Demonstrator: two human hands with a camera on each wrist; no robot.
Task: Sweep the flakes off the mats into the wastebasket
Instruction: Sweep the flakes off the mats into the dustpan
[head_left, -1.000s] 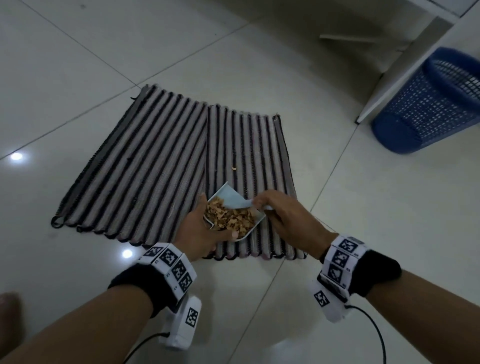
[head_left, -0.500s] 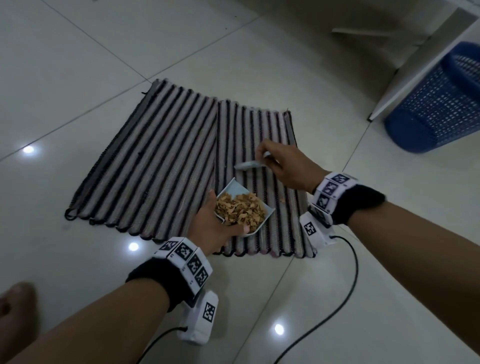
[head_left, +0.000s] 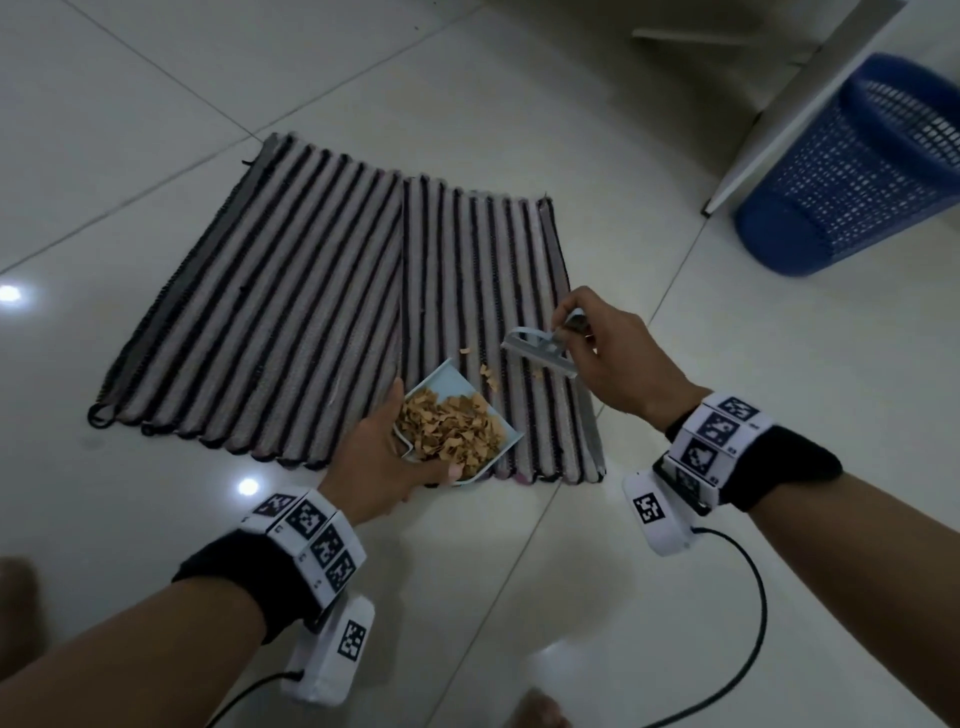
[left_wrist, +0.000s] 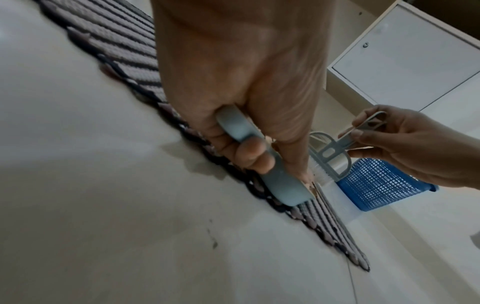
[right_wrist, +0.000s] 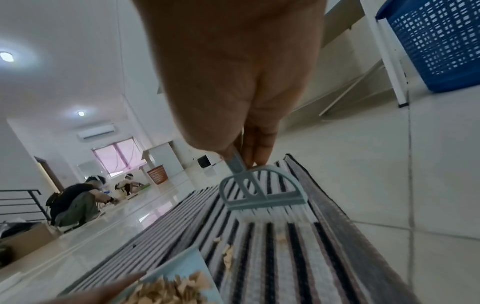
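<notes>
Two striped mats (head_left: 291, 312) lie side by side on the tiled floor. My left hand (head_left: 374, 457) grips the handle (left_wrist: 241, 131) of a light blue dustpan (head_left: 441, 382) that rests on the near edge of the right mat and holds a heap of tan flakes (head_left: 452, 431). My right hand (head_left: 608, 348) pinches the handle of a small blue brush (head_left: 537, 353), whose bristles (right_wrist: 272, 214) touch the right mat just beyond the pan. A few loose flakes (head_left: 488, 376) lie on the mat between brush and pan. The blue mesh wastebasket (head_left: 857, 171) stands at the far right.
A white cabinet's leg (head_left: 810, 104) stands beside the wastebasket. Cables trail from both wrist cameras across the floor (head_left: 753, 597). My bare foot (head_left: 535, 712) shows at the bottom edge. In the right wrist view, people sit far off (right_wrist: 75, 199) near an orange basket (right_wrist: 157, 174).
My right hand lifted the brush out of the pan, swung it out over the mat, and now sets it down to the right of the pan. The pan stayed put.
</notes>
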